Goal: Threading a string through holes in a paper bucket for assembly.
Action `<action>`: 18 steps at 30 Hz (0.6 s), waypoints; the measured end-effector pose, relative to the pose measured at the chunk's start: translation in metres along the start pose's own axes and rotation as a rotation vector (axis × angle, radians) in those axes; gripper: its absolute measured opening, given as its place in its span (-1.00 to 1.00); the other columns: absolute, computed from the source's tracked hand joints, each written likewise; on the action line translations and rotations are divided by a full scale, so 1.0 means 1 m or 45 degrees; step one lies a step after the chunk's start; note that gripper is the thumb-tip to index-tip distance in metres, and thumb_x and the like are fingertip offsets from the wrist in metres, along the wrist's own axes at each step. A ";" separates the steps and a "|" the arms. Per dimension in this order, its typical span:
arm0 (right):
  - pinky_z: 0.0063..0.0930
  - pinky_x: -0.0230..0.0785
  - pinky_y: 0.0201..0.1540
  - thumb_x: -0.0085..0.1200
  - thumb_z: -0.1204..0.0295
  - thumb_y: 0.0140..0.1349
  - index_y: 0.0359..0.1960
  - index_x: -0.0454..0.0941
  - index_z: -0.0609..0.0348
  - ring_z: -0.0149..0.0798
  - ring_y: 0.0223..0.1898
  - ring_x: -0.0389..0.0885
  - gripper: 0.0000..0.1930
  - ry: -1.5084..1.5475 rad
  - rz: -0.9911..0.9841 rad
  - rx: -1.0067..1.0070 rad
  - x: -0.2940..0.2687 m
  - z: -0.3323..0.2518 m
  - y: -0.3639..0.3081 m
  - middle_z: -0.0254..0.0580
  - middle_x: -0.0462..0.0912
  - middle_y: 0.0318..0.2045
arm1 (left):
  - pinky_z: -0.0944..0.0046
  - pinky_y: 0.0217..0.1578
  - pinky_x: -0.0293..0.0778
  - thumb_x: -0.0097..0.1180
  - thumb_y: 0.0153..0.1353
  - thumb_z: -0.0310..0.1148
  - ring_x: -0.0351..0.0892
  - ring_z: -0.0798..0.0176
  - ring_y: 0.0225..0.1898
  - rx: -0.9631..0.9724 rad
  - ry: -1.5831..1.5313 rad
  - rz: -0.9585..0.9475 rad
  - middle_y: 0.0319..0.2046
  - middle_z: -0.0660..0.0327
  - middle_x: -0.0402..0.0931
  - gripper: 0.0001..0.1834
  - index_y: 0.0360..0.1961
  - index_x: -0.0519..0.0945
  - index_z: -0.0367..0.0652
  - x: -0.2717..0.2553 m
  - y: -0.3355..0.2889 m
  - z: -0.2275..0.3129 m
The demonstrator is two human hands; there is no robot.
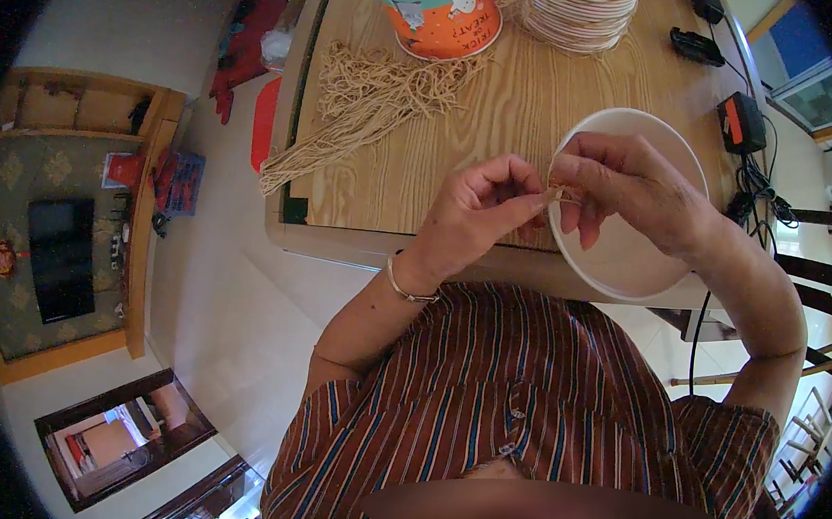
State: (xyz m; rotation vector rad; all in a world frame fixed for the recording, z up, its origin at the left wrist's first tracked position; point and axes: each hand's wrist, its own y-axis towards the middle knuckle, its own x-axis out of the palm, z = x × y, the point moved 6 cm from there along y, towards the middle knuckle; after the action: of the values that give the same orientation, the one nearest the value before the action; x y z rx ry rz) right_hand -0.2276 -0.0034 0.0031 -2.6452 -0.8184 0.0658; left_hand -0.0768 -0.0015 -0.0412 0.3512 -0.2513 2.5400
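At the near edge of the table, my left hand (482, 211) and my right hand (634, 183) meet at the left rim of a white round bucket (643, 251). Between the fingertips is a thin beige cord (562, 193), and both hands are closed in a pinch on it. My right hand reaches over the bucket's opening and hides part of its rim. The exact loop or knot in the cord is too small to make out. A loose bundle of beige cords (374, 107) lies left of my hands, fanned toward the table's left edge.
An orange printed paper bucket (447, 21) stands at the far side, beside a stack of nested buckets (580, 11). Along the right edge lie a black and orange charger (742, 123), tangled black cables (758, 192) and a black holder (697, 48). Wooden chairs (820, 278) stand right.
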 end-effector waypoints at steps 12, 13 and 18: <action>-0.63 0.46 -0.43 0.02 0.44 0.34 -0.25 0.46 0.24 -0.54 -0.48 0.54 -0.88 -0.108 0.041 -0.143 0.002 0.004 0.001 -0.33 0.55 -0.50 | 0.50 -0.43 0.46 0.14 0.26 -0.47 0.49 0.54 -0.44 0.025 0.217 -0.013 -0.42 0.35 0.52 -0.93 -0.28 0.52 -0.21 0.001 0.001 0.007; -0.62 0.46 -0.44 0.01 0.43 0.35 -0.25 0.45 0.24 -0.53 -0.49 0.54 -0.88 -0.112 0.081 -0.127 0.000 0.004 0.001 -0.33 0.55 -0.51 | 0.50 -0.43 0.46 0.14 0.26 -0.47 0.49 0.54 -0.44 0.026 0.217 -0.012 -0.42 0.35 0.52 -0.93 -0.28 0.52 -0.21 0.001 0.001 0.007; -0.58 0.47 -0.47 -0.03 0.38 0.38 -0.23 0.44 0.27 -0.48 -0.52 0.55 -0.83 -0.020 0.107 -0.092 -0.002 0.003 0.002 -0.28 0.56 -0.52 | 0.49 -0.40 0.46 0.13 0.26 -0.47 0.48 0.53 -0.43 0.047 0.122 -0.050 -0.42 0.34 0.52 -0.93 -0.28 0.52 -0.22 0.001 0.003 0.008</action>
State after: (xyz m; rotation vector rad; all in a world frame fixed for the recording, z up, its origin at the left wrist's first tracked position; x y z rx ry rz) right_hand -0.2289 -0.0051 -0.0004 -2.7497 -0.7274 0.0803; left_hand -0.0775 -0.0053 -0.0339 0.2451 -0.1600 2.5171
